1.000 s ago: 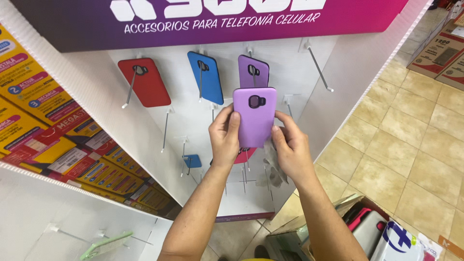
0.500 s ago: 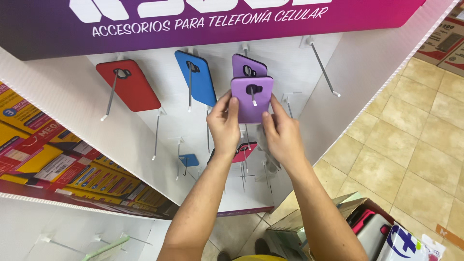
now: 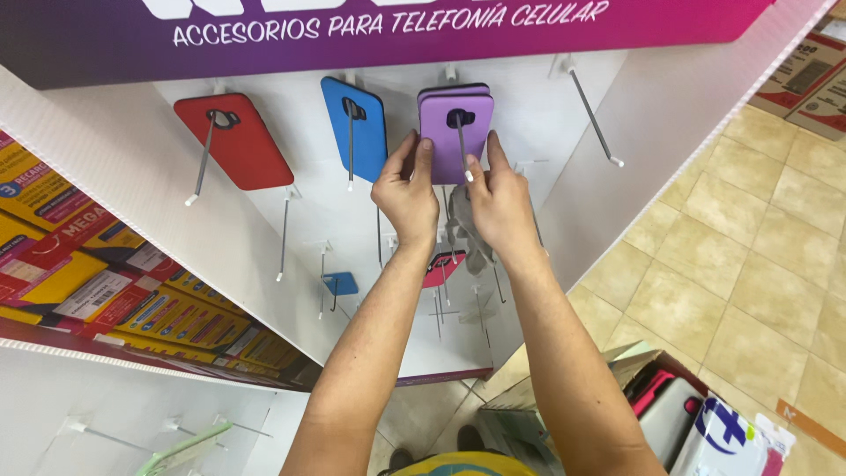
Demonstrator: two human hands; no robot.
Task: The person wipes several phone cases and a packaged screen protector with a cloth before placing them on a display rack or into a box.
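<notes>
- At the far left edge, rows of flat yellow and red packets (image 3: pixel 79 282) lie overlapped on a slanted side panel, so that each face shows.
- Low left: a pale green case (image 3: pixel 181 448) hangs on a hook of a lower white panel.
- Upper left of the white display board (image 3: pixel 115 159): a red phone case (image 3: pixel 242 145) hangs tilted, a long metal peg passing through its camera opening; that opening serves as the hanging hole.
- Centre left: a blue phone case (image 3: pixel 361 132) hangs the same way on its own peg.
- Below it, a small blue item (image 3: pixel 341 283) sits on a short lower hook.
- Left hand (image 3: pixel 405 189): fingers raised, thumb and fingertips pressed to the lower left edge of the purple phone case (image 3: pixel 458 132), steadying it.
- Purple phone case: threaded over a metal peg (image 3: pixel 462 150) through its camera opening, upright, face outward, lying against a second purple case behind it, of which only the top edge shows.
- Right hand (image 3: pixel 504 207): fingertips on the case's lower right edge; both hands close together and pinching the case from opposite sides, which keeps it level on the peg.
- Under the hands: a pink-red case (image 3: pixel 445 264) on a lower hook, partly hidden.
- Upper right: a bare peg (image 3: pixel 595 115) juts out, carrying nothing.
- Lower right: an open cardboard box (image 3: pixel 687 414) of further cases rests on the tan tiled floor (image 3: pixel 758 264), within reach.
</notes>
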